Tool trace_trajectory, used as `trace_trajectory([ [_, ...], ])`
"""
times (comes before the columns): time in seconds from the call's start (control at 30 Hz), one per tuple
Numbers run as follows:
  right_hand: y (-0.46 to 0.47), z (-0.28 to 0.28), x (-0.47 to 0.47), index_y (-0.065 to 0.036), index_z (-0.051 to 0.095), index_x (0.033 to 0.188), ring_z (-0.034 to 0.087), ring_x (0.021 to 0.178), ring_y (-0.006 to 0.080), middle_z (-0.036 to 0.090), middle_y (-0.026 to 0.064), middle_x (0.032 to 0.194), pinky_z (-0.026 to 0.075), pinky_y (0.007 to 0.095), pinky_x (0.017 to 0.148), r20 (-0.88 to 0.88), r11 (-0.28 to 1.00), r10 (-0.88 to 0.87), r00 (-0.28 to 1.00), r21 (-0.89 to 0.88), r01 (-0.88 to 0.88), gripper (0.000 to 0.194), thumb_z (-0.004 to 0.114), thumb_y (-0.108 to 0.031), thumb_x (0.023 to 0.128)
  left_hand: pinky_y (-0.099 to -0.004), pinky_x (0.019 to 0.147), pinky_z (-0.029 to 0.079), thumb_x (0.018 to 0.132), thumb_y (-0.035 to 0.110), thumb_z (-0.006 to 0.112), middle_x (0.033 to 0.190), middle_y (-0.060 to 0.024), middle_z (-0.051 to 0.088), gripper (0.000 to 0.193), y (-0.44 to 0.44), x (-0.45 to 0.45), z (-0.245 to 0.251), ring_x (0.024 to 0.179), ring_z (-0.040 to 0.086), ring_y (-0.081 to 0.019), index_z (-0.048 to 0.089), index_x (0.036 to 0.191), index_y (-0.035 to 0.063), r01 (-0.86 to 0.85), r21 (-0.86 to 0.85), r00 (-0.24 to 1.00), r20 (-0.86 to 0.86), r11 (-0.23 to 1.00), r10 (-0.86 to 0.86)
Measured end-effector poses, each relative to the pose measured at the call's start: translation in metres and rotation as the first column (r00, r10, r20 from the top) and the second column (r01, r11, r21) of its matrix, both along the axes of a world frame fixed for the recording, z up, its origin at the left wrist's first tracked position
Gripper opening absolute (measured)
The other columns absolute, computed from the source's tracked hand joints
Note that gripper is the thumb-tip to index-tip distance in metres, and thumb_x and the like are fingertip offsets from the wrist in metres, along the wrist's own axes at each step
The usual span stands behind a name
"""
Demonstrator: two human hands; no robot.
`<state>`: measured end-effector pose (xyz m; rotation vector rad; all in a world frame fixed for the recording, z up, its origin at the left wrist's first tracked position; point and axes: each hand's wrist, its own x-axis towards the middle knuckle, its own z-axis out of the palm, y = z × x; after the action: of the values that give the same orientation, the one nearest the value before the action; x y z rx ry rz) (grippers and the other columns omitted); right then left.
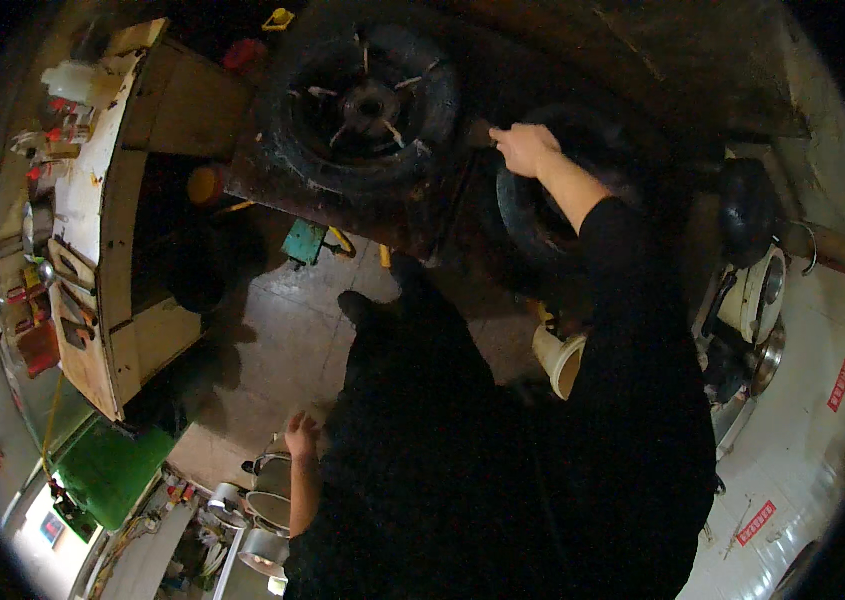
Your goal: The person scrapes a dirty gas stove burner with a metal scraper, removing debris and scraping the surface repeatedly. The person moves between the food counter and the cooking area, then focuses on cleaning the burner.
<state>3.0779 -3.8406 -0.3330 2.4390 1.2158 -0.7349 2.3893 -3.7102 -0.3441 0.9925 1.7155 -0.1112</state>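
Note:
My right hand (pixel 527 148) reaches over a dark stove top, between two large round burner rings. Its fingers are mostly curled, pointing left. A blurred brownish patch lies just past the fingertips; whether the hand holds it is unclear. The left burner ring (pixel 295 161) surrounds a burner with several pale prongs and a central hub. Part of the right burner ring (pixel 516 214) is hidden by my right forearm. My left hand (pixel 302 433) hangs low at my side with its fingers loosely bent and nothing visible in it. Metal pots (pixel 265 550) stand below and beside it.
At left, a worktop (pixel 85 202) carries bottles, a ladle and a wooden board (pixel 81 367) with knives. A teal box (pixel 303 241) is on the tiled floor under the stove edge. A cream bucket (pixel 557 360) stands near my legs. Pans and a lidded pot (pixel 756 296) line the right side.

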Motion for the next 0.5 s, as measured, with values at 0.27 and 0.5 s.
trace_trajectory([
  [0.27, -0.03, 0.004, -0.021, -0.018, 0.05, 0.133, 0.062, 0.097, 0.0314, 0.064, 0.0144, 0.108, 0.052, 0.0451, 0.079, -0.004, 0.984, -0.161, 0.987, 0.081, 0.16, 0.043, 0.047, -0.023, 0.09, -0.0308, 0.049, 0.046, 0.09, 0.017, 0.059, 0.083, -0.0128, 0.064, 0.028, 0.006, -0.045, -0.029, 0.059, 0.057, -0.0186, 0.057, 0.113, 0.0012, -0.148, -0.125, 0.967, 0.191, 0.981, 0.17],
  [0.5, 0.008, -0.011, 0.029, -0.018, 0.057, 0.124, 0.062, 0.103, 0.0308, 0.064, 0.0106, 0.113, 0.053, 0.0439, 0.082, -0.05, 0.985, -0.167, 0.985, -0.055, 0.164, 0.04, 0.053, -0.021, 0.084, -0.0299, 0.049, 0.045, 0.088, 0.017, 0.059, 0.079, -0.0105, 0.061, 0.024, -0.003, -0.035, -0.015, 0.058, 0.056, -0.018, 0.058, 0.108, 0.0019, -0.063, 0.008, 0.998, 0.01, 0.998, 0.063],
])
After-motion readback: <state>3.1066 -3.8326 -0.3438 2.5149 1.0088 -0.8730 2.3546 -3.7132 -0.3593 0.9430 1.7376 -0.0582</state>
